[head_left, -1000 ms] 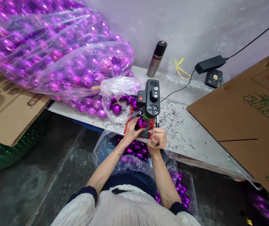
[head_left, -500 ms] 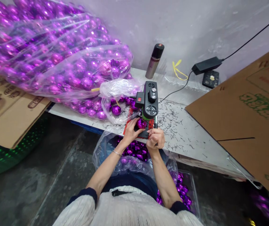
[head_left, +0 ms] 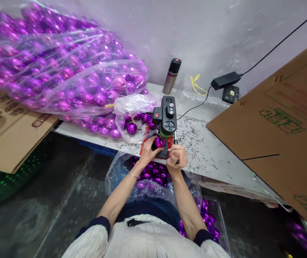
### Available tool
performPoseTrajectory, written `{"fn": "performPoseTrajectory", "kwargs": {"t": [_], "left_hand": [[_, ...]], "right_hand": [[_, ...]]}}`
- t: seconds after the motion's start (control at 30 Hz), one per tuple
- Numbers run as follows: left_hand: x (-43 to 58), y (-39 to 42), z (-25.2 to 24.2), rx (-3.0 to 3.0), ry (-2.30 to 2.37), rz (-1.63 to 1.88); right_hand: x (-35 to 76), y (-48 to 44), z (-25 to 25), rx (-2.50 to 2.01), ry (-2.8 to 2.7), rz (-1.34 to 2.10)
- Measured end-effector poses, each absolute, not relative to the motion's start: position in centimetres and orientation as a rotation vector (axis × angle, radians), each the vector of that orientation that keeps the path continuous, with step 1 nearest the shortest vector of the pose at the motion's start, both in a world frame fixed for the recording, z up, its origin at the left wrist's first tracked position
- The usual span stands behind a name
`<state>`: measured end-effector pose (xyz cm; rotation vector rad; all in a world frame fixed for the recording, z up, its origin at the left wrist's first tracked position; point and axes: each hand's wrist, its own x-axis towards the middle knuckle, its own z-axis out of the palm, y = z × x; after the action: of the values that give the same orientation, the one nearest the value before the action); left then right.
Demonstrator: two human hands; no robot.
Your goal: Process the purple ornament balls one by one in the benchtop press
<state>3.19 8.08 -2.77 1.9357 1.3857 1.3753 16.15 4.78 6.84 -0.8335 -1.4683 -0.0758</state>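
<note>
Under the green-ringed head of a small black machine (head_left: pixel 169 116) sits a shiny purple ball (head_left: pixel 159 142). My left hand (head_left: pixel 148 152) holds that ball between thumb and fingers from the left and front. To its right, my right hand (head_left: pixel 177 157) is closed around the black grip of the machine's metal lever. Beneath the ball is a dark base plate (head_left: pixel 162 154) on a red mat (head_left: pixel 144 145). Another purple ball (head_left: pixel 131 128) lies on the table, left of the machine. An open clear bag (head_left: pixel 116 172) with purple pieces hangs at the table's front edge.
A huge clear bag of purple balls (head_left: pixel 70 71) fills the left. Behind the machine stand a spray can (head_left: pixel 171 77) and a black power adapter (head_left: pixel 226 80). A cardboard box (head_left: pixel 282 125) leans in at the right. Thin dark bits litter the white table (head_left: pixel 212 157).
The view has shifted slightly, so the background sits lower and further left. Both hands keep their places at the ball and the lever, with no clear change in hold.
</note>
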Motion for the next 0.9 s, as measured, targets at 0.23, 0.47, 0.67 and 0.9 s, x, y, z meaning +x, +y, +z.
{"fn": "performPoseTrajectory", "kwargs": {"t": [0.23, 0.47, 0.67, 0.9], "left_hand": [[3.0, 2.8, -2.4, 1.897, 1.481, 1.507], [1.4, -7.3, -6.1, 2.165, 1.392, 0.977], [-1.7, -0.5, -2.4, 2.209, 1.531, 1.297], [-6.0, 12.5, 5.1, 1.953, 2.212, 0.723]], "right_hand": [[15.8, 4.4, 12.8, -0.934, -1.408, 0.074], [16.0, 4.1, 11.4, -0.869, -1.464, -0.002], [16.1, 4.1, 10.9, -0.881, -1.483, -0.003], [16.0, 4.1, 10.9, -0.859, -1.492, -0.018]]}}
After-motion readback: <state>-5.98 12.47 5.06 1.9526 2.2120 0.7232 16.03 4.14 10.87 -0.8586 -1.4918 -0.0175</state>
